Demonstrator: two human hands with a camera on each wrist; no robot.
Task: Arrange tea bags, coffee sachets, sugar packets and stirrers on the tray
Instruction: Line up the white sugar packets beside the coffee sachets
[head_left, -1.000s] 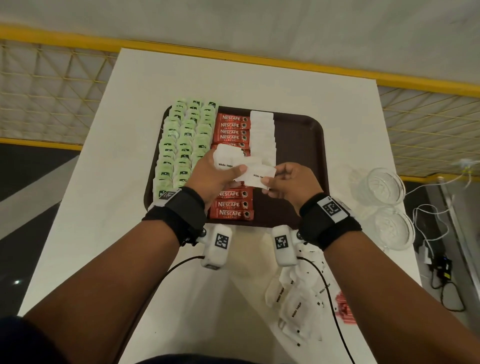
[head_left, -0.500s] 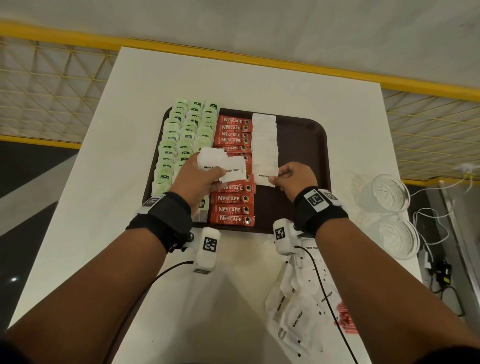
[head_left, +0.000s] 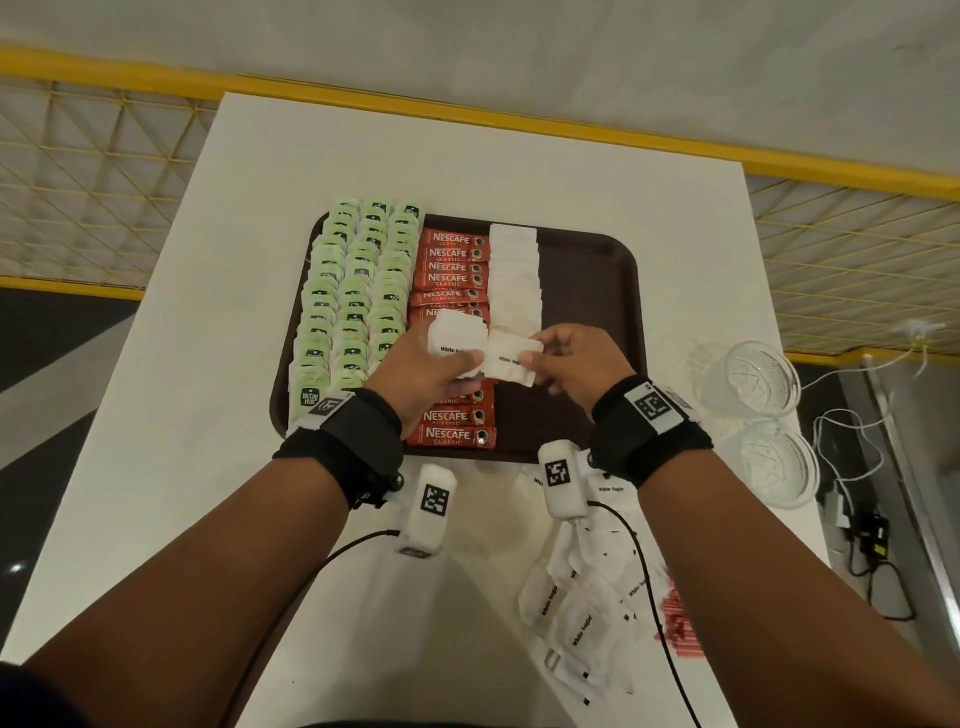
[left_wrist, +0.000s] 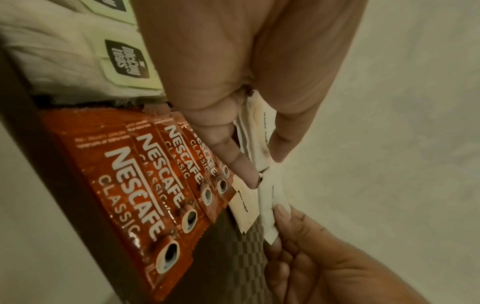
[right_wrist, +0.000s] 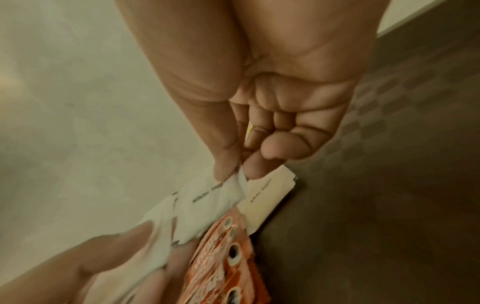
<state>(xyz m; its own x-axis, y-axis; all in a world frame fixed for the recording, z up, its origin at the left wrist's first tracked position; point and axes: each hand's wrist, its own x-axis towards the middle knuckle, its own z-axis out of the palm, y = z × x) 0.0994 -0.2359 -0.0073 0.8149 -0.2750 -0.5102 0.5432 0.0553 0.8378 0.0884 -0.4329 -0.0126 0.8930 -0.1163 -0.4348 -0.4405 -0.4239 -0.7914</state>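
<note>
On the dark brown plastic tray (head_left: 597, 270), green tea bags (head_left: 358, 296) and red coffee sachets (head_left: 454, 260) fill their rows; the white sugar packet column (head_left: 515, 275) stops mid-tray. The left hand (head_left: 426, 371) grips a packet stack (head_left: 457, 343), the right hand (head_left: 576, 358) pinches one white sugar packet (head_left: 511, 358). Loose packets (head_left: 582, 613) lie near the tabletop's near edge; no stirrers visible.

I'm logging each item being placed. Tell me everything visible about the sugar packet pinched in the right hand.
The small white paper sugar packet is rectangular, flat and sealed, printed "White Sugar" in black. The right hand pinches one end between thumb and forefinger; its other end meets the fanned packets in the left hand. It is held above the brown tray.
</note>
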